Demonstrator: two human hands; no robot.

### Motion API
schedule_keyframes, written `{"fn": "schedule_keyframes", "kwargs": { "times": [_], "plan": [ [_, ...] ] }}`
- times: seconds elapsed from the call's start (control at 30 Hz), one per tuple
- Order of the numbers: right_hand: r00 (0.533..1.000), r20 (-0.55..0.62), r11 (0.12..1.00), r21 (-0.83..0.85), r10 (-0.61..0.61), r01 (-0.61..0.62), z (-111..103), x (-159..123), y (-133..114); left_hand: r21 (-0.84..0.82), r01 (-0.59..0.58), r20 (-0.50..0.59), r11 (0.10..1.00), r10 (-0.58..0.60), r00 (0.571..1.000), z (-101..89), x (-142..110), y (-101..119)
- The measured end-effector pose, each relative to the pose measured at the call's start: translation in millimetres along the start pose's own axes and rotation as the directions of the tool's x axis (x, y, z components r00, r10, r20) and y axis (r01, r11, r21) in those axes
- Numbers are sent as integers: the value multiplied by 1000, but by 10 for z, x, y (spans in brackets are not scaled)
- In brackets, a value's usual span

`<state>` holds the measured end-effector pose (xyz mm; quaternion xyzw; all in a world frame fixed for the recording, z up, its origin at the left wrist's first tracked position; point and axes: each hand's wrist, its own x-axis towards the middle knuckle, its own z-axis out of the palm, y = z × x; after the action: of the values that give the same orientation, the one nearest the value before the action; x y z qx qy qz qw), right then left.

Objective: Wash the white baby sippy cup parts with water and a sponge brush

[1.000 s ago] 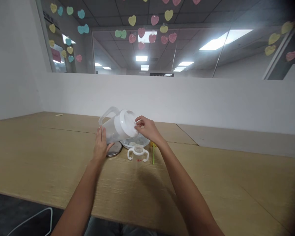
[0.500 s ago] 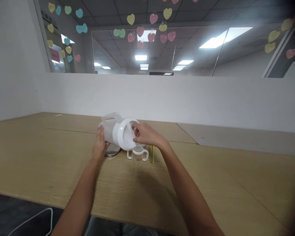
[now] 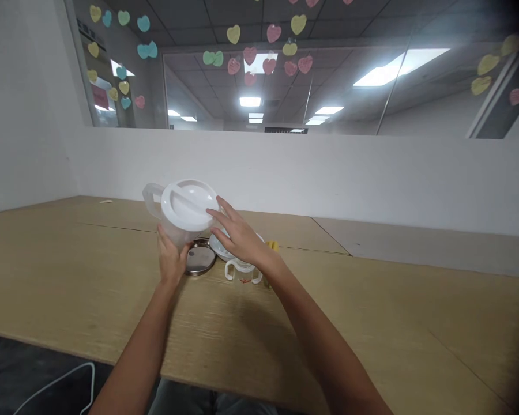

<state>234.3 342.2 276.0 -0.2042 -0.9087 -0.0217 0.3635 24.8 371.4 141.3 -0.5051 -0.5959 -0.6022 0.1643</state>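
Note:
A translucent pitcher [image 3: 177, 235] with a white lid [image 3: 191, 204] is held up and tilted above the table, its handle pointing left. My left hand [image 3: 171, 256] grips the pitcher's body low down. Fingers apart, my right hand [image 3: 240, 235] is at the right rim of the lid; whether it presses there I cannot tell. Below lies a round metal tray [image 3: 200, 258]. A clear bottle [image 3: 244, 275] with two white handles and red lettering stands under my right wrist. Behind it a white dish [image 3: 218, 246] is partly hidden by my right hand.
A yellow object [image 3: 271, 246] shows beside my right forearm, mostly covered. The wooden table [image 3: 90, 276] reaches back to a white wall [image 3: 328, 173] under a window with heart-shaped notes. A white cable [image 3: 56, 383] hangs at lower left.
The pitcher has turned more upright and moved left and up, so its lid now faces me. My right hand has shifted from the pitcher's mouth area, its fingers opening at the lid's rim.

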Motion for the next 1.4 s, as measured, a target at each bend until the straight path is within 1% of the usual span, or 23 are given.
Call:
{"fn": "schedule_keyframes", "kwargs": {
  "times": [0.1,0.2,0.37,0.47,0.67,0.83,0.93,1.13,1.27,1.4],
  "plan": [
    [1000,16,999,-46,-13,14,53,-3,18,26,51,-8,998,-51,999,8,0,-4],
    [1000,24,999,-54,0,1,48,-4,20,25,87,-29,996,-86,996,-13,8,15],
    [998,-3,996,-64,62,-62,17,-6,15,44,140,-55,989,-137,989,-66,33,50],
    [997,-26,996,-47,74,-75,21,-8,27,45,176,-69,983,-172,983,-80,37,39],
    [996,-31,996,-29,83,-84,-6,-12,29,18,199,-92,980,-196,976,-80,24,-6],
    [994,-58,995,-16,95,-96,-51,-9,35,88,298,-74,950,-292,953,-90,27,-9],
    [992,-77,995,-10,103,-104,-77,-7,46,112,334,-69,936,-328,942,-88,34,-5],
    [990,-102,994,-16,102,-104,-116,0,45,109,406,-60,907,-402,914,-73,38,-45],
    [989,-109,995,-5,103,-104,-118,1,44,104,430,-76,897,-424,903,-56,27,-111],
    [988,-111,994,-7,104,-105,-114,2,52,115,418,-65,901,-413,908,-28,-1,-189]
  ]
}}
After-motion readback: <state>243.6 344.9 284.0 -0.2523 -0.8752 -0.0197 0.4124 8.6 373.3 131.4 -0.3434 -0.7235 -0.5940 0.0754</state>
